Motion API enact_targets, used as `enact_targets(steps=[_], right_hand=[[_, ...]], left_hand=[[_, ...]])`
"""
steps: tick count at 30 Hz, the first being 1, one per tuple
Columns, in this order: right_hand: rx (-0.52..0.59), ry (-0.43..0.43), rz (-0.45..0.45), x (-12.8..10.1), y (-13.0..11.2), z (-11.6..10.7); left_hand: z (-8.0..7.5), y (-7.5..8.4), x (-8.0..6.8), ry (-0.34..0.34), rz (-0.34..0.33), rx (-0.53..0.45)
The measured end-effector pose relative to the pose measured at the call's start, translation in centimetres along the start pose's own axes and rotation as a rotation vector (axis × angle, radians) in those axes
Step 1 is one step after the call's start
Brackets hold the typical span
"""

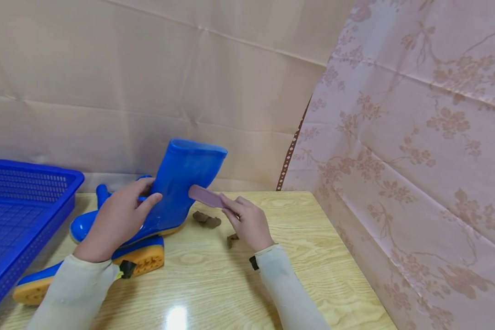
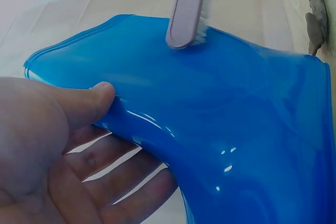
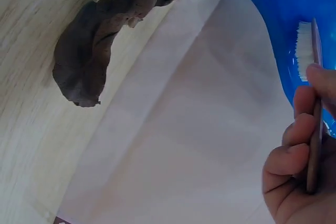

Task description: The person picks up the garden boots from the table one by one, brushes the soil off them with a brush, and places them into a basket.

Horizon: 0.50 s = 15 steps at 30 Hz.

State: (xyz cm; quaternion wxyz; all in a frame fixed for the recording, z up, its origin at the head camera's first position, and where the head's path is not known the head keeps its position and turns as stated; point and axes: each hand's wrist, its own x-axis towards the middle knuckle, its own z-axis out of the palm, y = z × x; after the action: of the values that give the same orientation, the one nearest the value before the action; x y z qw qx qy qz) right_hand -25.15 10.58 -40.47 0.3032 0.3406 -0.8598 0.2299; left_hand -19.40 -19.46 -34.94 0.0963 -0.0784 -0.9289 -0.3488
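Note:
A shiny blue rain boot (image 1: 189,167) with an orange sole stands tilted over the table, its shaft opening upward. My left hand (image 1: 119,217) holds the shaft from the left, thumb on the near face and fingers behind, as the left wrist view shows. In my right hand (image 1: 249,223) is a pinkish brush (image 1: 208,197), pinched by its handle between thumb and curled fingers. Its white bristles (image 3: 304,51) lie against the side of the shaft. Below the held boot, a second boot (image 1: 148,259) lies on its side with the orange tread showing, partly hidden by my left arm.
Brown clumps (image 1: 206,220) lie on the wooden table (image 1: 313,256) beside the boot, with a smaller brown piece (image 1: 232,240) near my right wrist. A blue plastic basket (image 1: 62,183) stands at the left. Draped cloth (image 1: 251,91) hangs behind the table and along its right side.

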Motion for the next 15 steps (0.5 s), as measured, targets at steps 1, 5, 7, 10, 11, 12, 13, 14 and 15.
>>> enact_targets(steps=[1,5,7,10,11,12,13,14,15], right_hand=[[-0.004,0.004,-0.002,0.0,0.1,0.0],[0.031,0.055,-0.087,0.1,-0.1,-0.2],[0.064,0.075,-0.148,0.2,-0.4,-0.4],[0.099,0.088,-0.216,0.5,-0.8,-0.7],[0.100,0.092,-0.228,0.5,-1.0,-0.7],[0.100,0.096,-0.235,0.6,-1.1,-0.7],[0.097,0.101,-0.240,0.6,-1.2,-0.7],[0.094,0.106,-0.241,0.6,-1.2,-0.7],[0.086,0.111,-0.241,0.6,-1.2,-0.6]], left_hand=[[0.0,0.0,0.0,0.001,-0.002,-0.002],[0.0,0.0,0.0,-0.003,0.007,0.006],[0.1,0.2,-0.1,-0.007,0.019,0.013],[0.1,0.5,-0.2,-0.014,0.045,0.016],[0.2,0.6,-0.2,-0.014,0.052,0.016],[0.2,0.6,-0.2,-0.015,0.057,0.014],[0.2,0.7,-0.2,-0.015,0.061,0.013],[0.2,0.7,-0.2,-0.016,0.064,0.012],[0.2,0.8,-0.3,-0.017,0.065,0.012]])
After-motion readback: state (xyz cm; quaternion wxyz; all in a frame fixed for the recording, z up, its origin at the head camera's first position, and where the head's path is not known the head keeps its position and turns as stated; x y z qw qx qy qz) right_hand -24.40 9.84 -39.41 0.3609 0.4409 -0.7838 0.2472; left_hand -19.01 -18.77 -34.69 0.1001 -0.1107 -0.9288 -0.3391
